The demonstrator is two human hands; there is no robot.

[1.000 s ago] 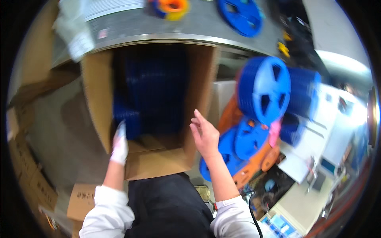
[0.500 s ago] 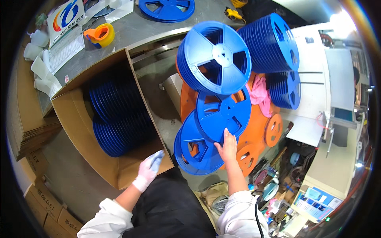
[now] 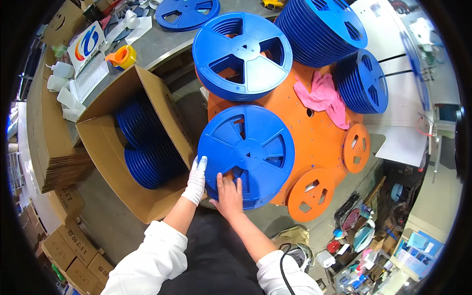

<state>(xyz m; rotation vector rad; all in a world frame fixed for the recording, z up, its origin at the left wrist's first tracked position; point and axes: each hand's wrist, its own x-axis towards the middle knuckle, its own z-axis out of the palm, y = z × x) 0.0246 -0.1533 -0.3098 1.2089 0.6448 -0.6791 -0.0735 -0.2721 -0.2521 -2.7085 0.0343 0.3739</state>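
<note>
A short stack of blue plastic reels (image 3: 265,129) lies flat at the near edge of an orange table (image 3: 322,142), the rims nearly lined up. My left hand (image 3: 194,181), in a white glove, rests against the stack's left edge with its fingers straight. My bare right hand (image 3: 229,197) touches the near rim, fingers spread over a cut-out. Just beyond stands a taller stack of blue reels (image 3: 265,73). To the left is an open cardboard box (image 3: 105,169) holding two rows of blue reels (image 3: 147,164) on edge.
More reel stacks (image 3: 314,37) stand at the table's far right, near a pink cloth (image 3: 322,98). Orange discs (image 3: 310,211) jut from its edge. A grey bench (image 3: 160,42) at the back bears a tape dispenser (image 3: 123,57). Flattened cardboard (image 3: 54,142) is piled left.
The loose, fanned-out reels have come together into one neater stack. My left hand has moved from the box edge to the stack; my right hand has shifted left and nearer. The view has shifted.
</note>
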